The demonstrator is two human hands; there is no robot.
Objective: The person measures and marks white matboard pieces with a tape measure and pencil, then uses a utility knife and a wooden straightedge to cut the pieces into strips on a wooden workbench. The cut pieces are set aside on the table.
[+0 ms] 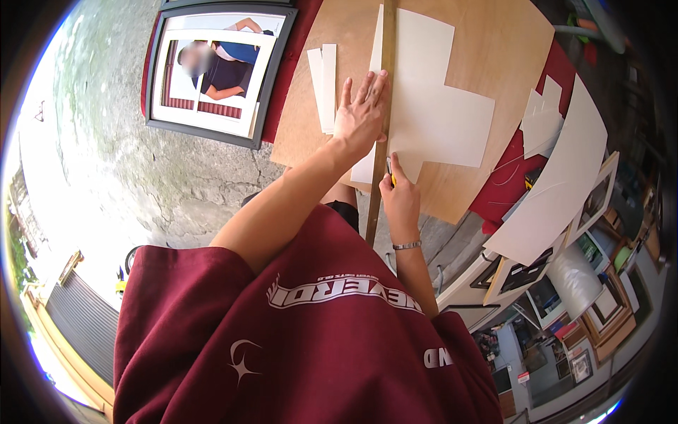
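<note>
A long wooden straightedge [388, 71] lies lengthwise across a white card sheet [441, 116] on a plywood board [508, 35]. My left hand [362, 109] presses on the straightedge with its fingers stretched out, holding nothing in its grasp. Beside the straightedge's right edge, my right hand [401, 194] is closed around a yellow utility knife [390, 169]. The knife's tip is close to the card; whether it touches cannot be made out. Two narrow white card strips [324, 88] lie on the board left of my left hand.
A dark-framed photo print [212, 71] lies at the far left on a red cloth [291, 67]. White card offcuts [542, 120] and a large curved-looking white sheet [565, 177] sit at the right. Frames and clutter [600, 304] crowd the lower right.
</note>
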